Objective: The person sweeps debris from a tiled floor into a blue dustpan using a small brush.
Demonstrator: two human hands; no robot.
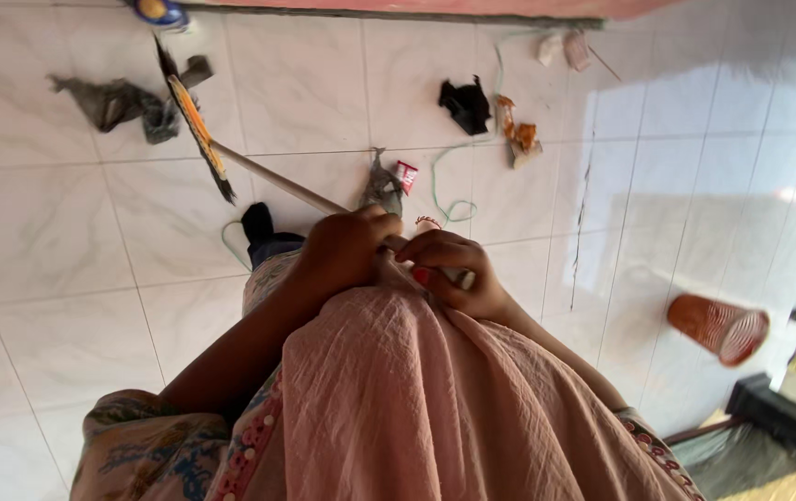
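So both my hands are wrapped around the broom stick (277, 181) near its top end: left hand (347, 250) fingers curled tight, right hand (453, 269) just beside it, also closed on it. Broom head (196, 121) sits out on the white tile floor (36, 241), near a grey rag (115, 102) and black scrap (465, 104).
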